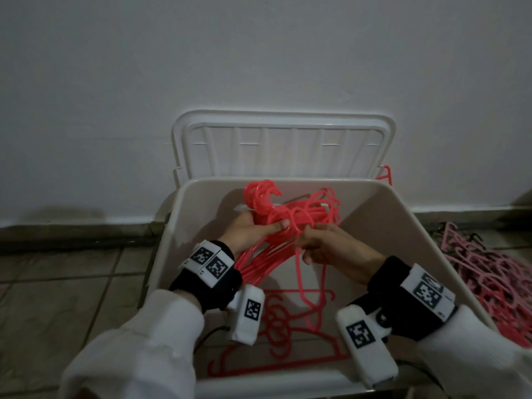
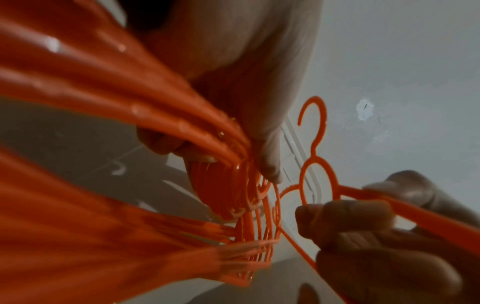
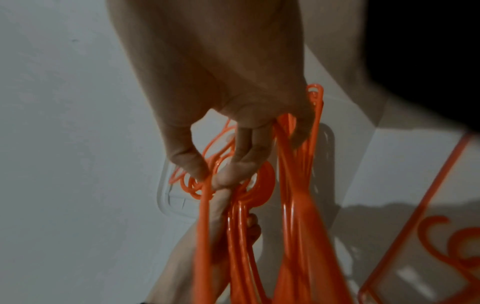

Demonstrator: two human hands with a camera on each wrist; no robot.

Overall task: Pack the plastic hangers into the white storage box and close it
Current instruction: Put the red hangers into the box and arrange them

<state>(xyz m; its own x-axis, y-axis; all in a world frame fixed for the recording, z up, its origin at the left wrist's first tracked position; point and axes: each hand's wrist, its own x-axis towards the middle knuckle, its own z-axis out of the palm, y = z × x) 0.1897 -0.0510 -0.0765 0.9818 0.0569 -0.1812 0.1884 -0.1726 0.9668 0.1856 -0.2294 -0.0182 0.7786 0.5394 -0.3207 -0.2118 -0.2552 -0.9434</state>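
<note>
While loose hangers [image 1: 276, 318] lie inside the box [image 1: 383, 214], both grips [image 1: 250, 230] [image 1: 325, 243] clutch a bunch [image 1: 288, 208].

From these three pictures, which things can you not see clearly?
- Head view: how many red hangers are in the bundle; they overlap between left hand and right hand.
- Head view: the hangers on the white box floor, partly behind the wrist cameras.
- Head view: pink hanger pile, cut by the right edge.
- Left wrist view: near hangers blurred.
</note>
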